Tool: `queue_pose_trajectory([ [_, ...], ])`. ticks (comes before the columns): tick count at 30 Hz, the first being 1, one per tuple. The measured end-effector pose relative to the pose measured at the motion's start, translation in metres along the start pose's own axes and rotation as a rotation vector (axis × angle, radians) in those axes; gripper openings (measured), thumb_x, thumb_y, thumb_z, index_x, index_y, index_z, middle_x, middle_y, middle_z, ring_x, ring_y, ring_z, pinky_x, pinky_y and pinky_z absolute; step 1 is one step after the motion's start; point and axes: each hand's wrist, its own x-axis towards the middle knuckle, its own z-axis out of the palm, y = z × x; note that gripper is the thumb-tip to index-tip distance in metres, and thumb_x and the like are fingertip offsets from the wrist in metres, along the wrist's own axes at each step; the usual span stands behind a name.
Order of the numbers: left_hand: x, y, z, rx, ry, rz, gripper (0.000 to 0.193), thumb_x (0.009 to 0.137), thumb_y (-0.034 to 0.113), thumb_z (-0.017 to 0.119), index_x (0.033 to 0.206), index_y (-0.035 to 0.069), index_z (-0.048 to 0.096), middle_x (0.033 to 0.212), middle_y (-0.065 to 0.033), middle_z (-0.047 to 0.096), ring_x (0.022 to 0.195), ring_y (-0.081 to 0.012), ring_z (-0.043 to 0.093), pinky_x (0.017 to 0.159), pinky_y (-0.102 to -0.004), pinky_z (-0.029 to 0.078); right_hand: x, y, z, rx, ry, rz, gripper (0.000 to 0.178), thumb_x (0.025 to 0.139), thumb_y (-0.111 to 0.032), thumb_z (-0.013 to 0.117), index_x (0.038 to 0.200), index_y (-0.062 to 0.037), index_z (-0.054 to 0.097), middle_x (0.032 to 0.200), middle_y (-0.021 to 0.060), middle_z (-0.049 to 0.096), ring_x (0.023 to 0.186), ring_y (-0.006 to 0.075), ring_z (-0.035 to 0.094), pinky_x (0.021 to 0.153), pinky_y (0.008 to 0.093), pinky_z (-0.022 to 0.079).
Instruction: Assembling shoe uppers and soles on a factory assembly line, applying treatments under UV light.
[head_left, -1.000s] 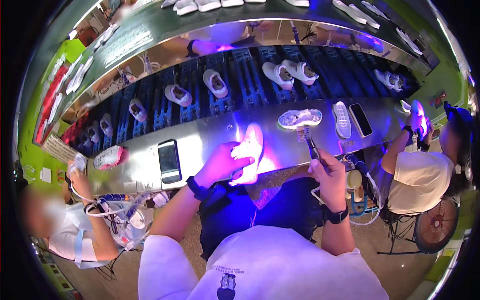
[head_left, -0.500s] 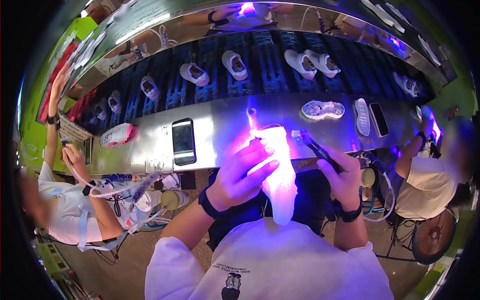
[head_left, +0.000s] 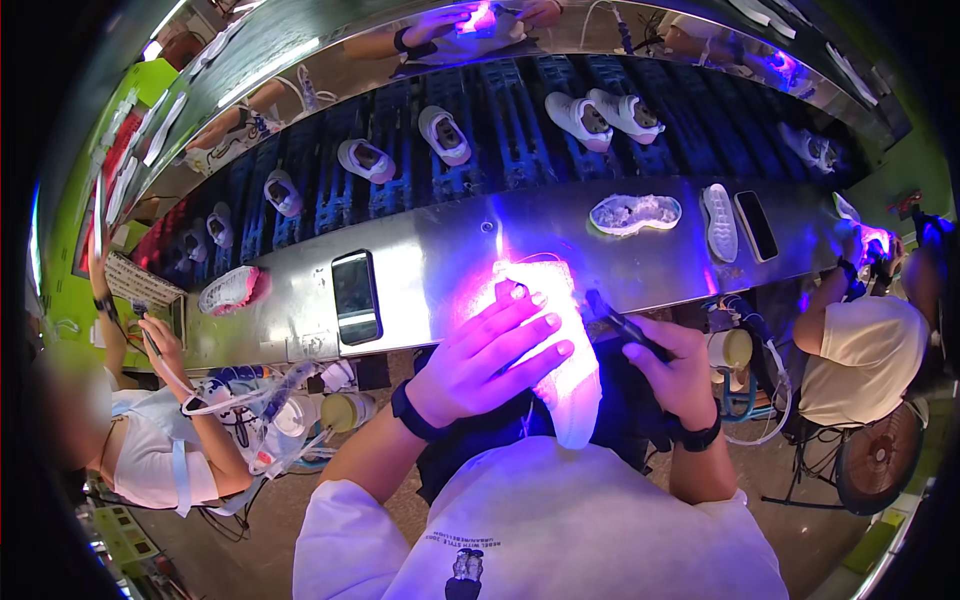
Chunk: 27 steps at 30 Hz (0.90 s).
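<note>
Under a bright purple light, a white shoe [head_left: 574, 412] is held above the front edge of the metal bench, its narrow end toward me. My left hand [head_left: 485, 360] grips the shoe from its left side, fingers lying across the glowing surface. Glare washes out the shoe's detail there. Closed around a dark-handled brush [head_left: 632, 328] is my right hand [head_left: 682, 368]. The bristle end points toward the right side of the shoe; whether it touches cannot be made out.
On the metal bench [head_left: 420, 260] lie a phone [head_left: 357, 297], shoe soles [head_left: 636, 214] and a second phone [head_left: 757, 226]. Behind it, white shoes [head_left: 444, 136] stand on a dark slatted conveyor [head_left: 510, 110]. Co-workers sit at left [head_left: 160, 440] and right [head_left: 862, 340]; a fan [head_left: 880, 456] stands at right.
The brush has come lower, nearer the shoe's right side. The shoe has turned slightly in my left hand. On the conveyor, the shoes have shifted left. The left co-worker's arms have moved.
</note>
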Motion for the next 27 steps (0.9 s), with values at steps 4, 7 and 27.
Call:
queue_pose_trajectory([
  [4, 0.002, -0.004, 0.01, -0.002, -0.041, 0.023, 0.033, 0.085, 0.007, 0.072, 0.117, 0.011, 0.073, 0.128, -0.012, 0.064, 0.124, -0.0337, 0.062, 0.109, -0.0526, 0.051, -0.009, 0.009, -0.021, 0.14, -0.168, 0.159, 0.033, 0.086, -0.001, 0.073, 0.119, 0.0022, 0.071, 0.087, 0.0075, 0.072, 0.075, 0.0114, 0.065, 0.071, 0.0272, 0.052],
  [7, 0.003, 0.001, 0.016, 0.004, -0.068, 0.05, 0.032, 0.086, 0.009, 0.072, 0.118, 0.012, 0.073, 0.129, -0.0112, 0.064, 0.125, -0.0337, 0.062, 0.109, -0.0534, 0.051, -0.003, 0.006, -0.027, 0.102, -0.202, 0.275, 0.033, 0.087, -0.002, 0.075, 0.119, -0.0002, 0.072, 0.091, 0.0089, 0.075, 0.077, 0.0111, 0.065, 0.072, 0.0267, 0.052],
  [27, -0.029, -0.007, 0.029, 0.107, 0.02, -0.171, 0.035, 0.088, 0.008, 0.067, 0.122, 0.014, 0.072, 0.13, -0.0097, 0.063, 0.127, -0.032, 0.06, 0.112, -0.0523, 0.046, 0.007, 0.01, -0.01, 0.239, -0.273, 0.315, 0.033, 0.089, -0.015, 0.074, 0.116, 0.0032, 0.073, 0.074, 0.0013, 0.066, 0.066, 0.0077, 0.058, 0.061, 0.0245, 0.046],
])
